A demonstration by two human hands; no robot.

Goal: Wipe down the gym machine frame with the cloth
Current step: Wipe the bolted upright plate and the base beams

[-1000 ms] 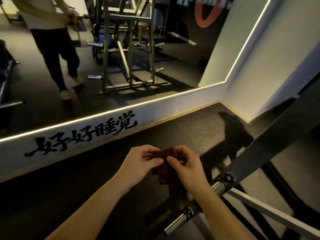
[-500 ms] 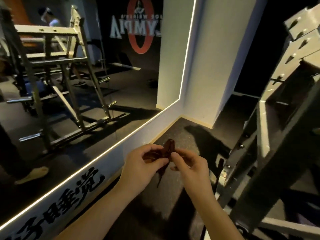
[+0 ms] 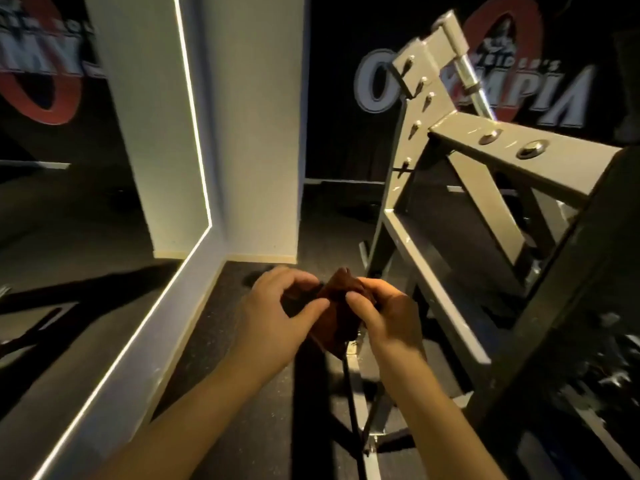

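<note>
Head view: we hold the cloth (image 3: 335,294), a dark brown wad, btwn both hands at centre, low over the floor (image 3: 218,327). L hand (image 3: 273,317) pinches its left side, thumb in front and fingers curled behind. R hand (image 3: 391,317) pinches the right side the same way. A flap hangs below the thumbs. The cloth touches no metal yet. The frame (image 3: 519,157) stands just right of the R hand: the pale slanted rail is nearest, and the bolted crossbeam is higher and farther right.

What changed: over the last sec the view swung right and up. 1 s ago the mirror and the lettered skirting filled the scene, w/ only a dark bar of the frame at the right edge. Now the mirror (image 3: 86,220) sits at far left and the white pillar (image 3: 263,133) at centre. The frame's upright, bolts and crossbeam take the right half. The hands have barely shifted: same two-hand pinch, cloth a bit more bunched.

Our read: we've turned to face the work and are still readying the cloth, so no wiping is done. Next, prob. one hand takes the cloth flat and goes right to the near rail.
</note>
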